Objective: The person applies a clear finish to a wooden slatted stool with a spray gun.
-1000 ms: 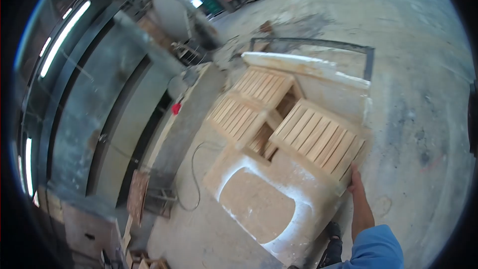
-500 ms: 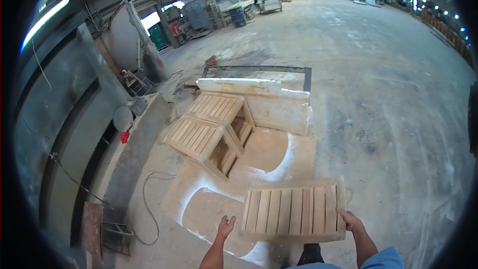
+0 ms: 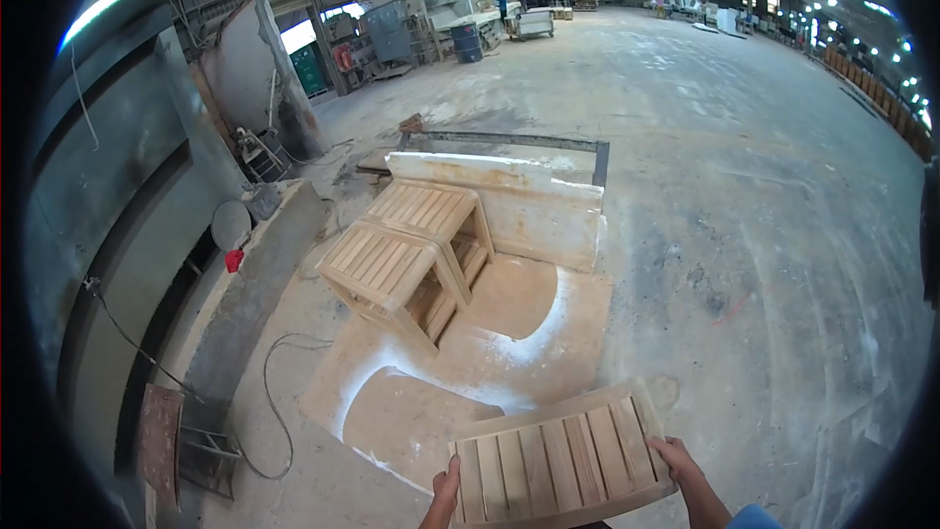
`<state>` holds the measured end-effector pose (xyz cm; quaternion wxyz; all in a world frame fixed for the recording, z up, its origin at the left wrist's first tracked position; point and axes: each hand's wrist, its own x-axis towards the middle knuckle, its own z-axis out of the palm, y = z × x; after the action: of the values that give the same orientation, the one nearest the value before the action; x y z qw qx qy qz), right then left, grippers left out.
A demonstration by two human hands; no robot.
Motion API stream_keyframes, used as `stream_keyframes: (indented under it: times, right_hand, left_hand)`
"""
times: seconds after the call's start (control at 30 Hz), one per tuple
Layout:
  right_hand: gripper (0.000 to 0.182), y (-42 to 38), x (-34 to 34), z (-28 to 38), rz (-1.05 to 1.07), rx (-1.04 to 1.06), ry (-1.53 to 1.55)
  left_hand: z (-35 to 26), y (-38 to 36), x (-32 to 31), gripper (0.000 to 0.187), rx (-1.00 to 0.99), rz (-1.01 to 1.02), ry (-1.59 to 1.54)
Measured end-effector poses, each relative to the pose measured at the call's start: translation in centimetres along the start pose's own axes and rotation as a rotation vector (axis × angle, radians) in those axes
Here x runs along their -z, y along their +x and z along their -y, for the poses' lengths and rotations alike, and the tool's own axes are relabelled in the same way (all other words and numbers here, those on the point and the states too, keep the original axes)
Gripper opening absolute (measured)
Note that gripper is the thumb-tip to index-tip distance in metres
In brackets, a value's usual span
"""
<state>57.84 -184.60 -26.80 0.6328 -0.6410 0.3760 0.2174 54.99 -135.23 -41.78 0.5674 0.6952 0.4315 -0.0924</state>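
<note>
A slatted wooden stool (image 3: pixel 553 460) is held up close to my body, its slatted top facing me; its legs are hidden. My left hand (image 3: pixel 446 486) grips the stool's left edge. On the opposite edge, my right hand (image 3: pixel 678 460) is closed round the frame with the thumb on top. Two similar slatted wooden stools (image 3: pixel 392 255) stand side by side on a brown board (image 3: pixel 578 323) ahead, to the left. White spray marks curve across that board.
A pale upright panel (image 3: pixel 543 211) stands behind the two stools, with a dark metal frame (image 3: pixel 600 162) beyond it. A hose (image 3: pixel 284 402) loops over the floor at left, near a low concrete wall (image 3: pixel 250 304). A blue drum (image 3: pixel 467 43) stands far off.
My left hand has moved from beside the stool onto its left edge and closed there. The held stool has come lower and tilted, its right side now higher. My view has shifted slightly.
</note>
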Motion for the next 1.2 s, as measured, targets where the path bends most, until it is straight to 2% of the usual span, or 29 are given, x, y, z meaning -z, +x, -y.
stream_keyframes:
  times: [0.07, 0.13, 0.27, 0.33, 0.4, 0.5, 0.53, 0.6, 0.7, 0.8, 0.83, 0.93, 1.0, 1.07, 1.2]
  right_hand:
    - [0.075, 1.9, -1.0, -0.9, -0.010, 0.024, 0.019]
    - [0.074, -0.7, -3.5, 1.0, 0.046, 0.031, -0.016]
    - [0.072, -3.9, -10.2, 1.1, 0.221, 0.047, -0.080]
    - [0.070, -5.3, -14.7, 0.2, 0.255, 0.069, -0.154]
    - [0.069, -8.1, -18.8, -1.5, 0.297, 0.069, -0.249]
    - [0.062, -13.0, -27.2, -3.7, 0.487, 0.153, -0.269]
    - [0.062, -14.8, -30.2, -4.4, 0.560, 0.142, -0.371]
    - [0.061, -18.8, -35.6, -5.3, 0.686, 0.150, -0.240]
    - [0.059, -24.6, -43.5, -5.8, 0.866, 0.098, -0.379]
    - [0.057, -28.9, -51.6, -6.9, 1.001, 0.073, -0.400]
    - [0.056, -27.0, -51.9, -5.9, 1.067, 0.073, -0.412]
    - [0.057, -29.9, -60.0, -9.2, 1.214, 0.026, -0.449]
    - [0.058, -32.1, -64.8, -10.9, 1.284, -0.029, -0.461]
    - [0.056, -34.4, -70.3, -11.4, 1.339, 0.048, -0.509]
    - [0.053, -38.5, -81.8, -12.2, 1.424, -0.049, -0.509]
  left_hand:
    - [0.4, -1.4, 2.3, 0.098, 0.029, -0.044, -0.089]
    - [-1.3, -6.5, 5.5, 0.086, 0.005, -0.094, -0.319]
    - [2.7, -8.8, 14.5, 0.080, 0.020, -0.237, -0.414]
    - [6.3, -10.8, 19.3, 0.076, 0.044, -0.329, -0.477]
    - [7.2, -14.4, 24.3, 0.074, 0.069, -0.410, -0.562]
    - [11.3, -18.6, 33.5, 0.066, 0.005, -0.510, -0.741]
    - [11.2, -21.4, 36.1, 0.063, 0.024, -0.573, -0.753]
    - [12.2, -26.5, 41.2, 0.058, 0.054, -0.698, -0.800]
    - [15.0, -31.8, 48.0, 0.055, 0.043, -0.881, -0.887]
    - [13.2, -38.4, 53.7, 0.052, 0.070, -0.975, -0.971]
    - [13.0, -39.1, 51.3, 0.049, 0.039, -1.030, -0.995]
    - [14.5, -42.7, 56.0, 0.047, -0.053, -1.131, -1.062]
    - [16.0, -43.8, 59.0, 0.047, -0.041, -1.173, -1.069]
    - [16.4, -44.0, 62.0, 0.050, -0.060, -1.290, -1.147]
    - [16.2, -42.6, 69.1, 0.055, 0.034, -1.385, -1.100]
